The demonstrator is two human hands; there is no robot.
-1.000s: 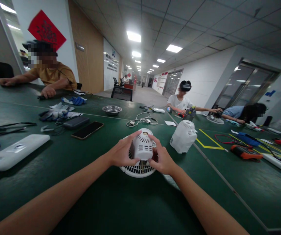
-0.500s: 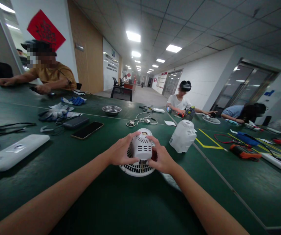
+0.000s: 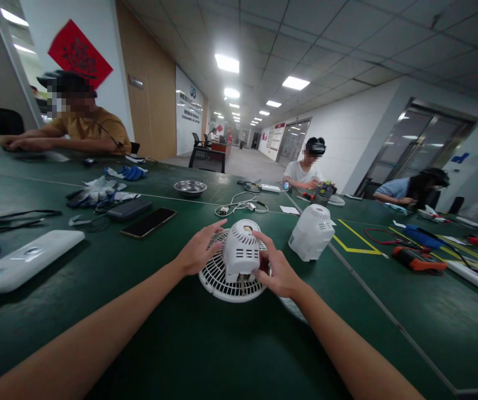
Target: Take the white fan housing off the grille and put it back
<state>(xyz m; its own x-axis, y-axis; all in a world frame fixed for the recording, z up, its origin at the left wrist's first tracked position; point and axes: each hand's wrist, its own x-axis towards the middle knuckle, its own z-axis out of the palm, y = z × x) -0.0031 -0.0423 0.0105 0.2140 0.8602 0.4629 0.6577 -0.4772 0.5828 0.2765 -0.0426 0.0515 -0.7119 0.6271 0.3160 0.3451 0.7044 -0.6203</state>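
Note:
A white fan motor housing [image 3: 245, 244] with vent slots stands on a round white fan grille [image 3: 212, 278] lying on the green table. At its left, my left hand [image 3: 197, 251] is open, fingers spread over the grille and apart from the housing. My right hand [image 3: 278, 271] is wrapped round the right side of the housing, index finger near its top and thumb at its lower edge. Some of the right-hand fingers are hidden behind it. To the right a second white, vented plastic cover [image 3: 311, 233] sits on the table.
Left lie a phone [image 3: 149, 222], a black case [image 3: 129, 209], gloves [image 3: 97, 191] and a white device [image 3: 28, 260]. A metal bowl [image 3: 190, 188] and white cable [image 3: 241, 206] are ahead. An orange multimeter [image 3: 418, 259] lies right. Several people sit around the table.
My left hand has let go of the housing and moved left with its fingers spread. My right hand stays on the housing. Co-workers' arms have shifted.

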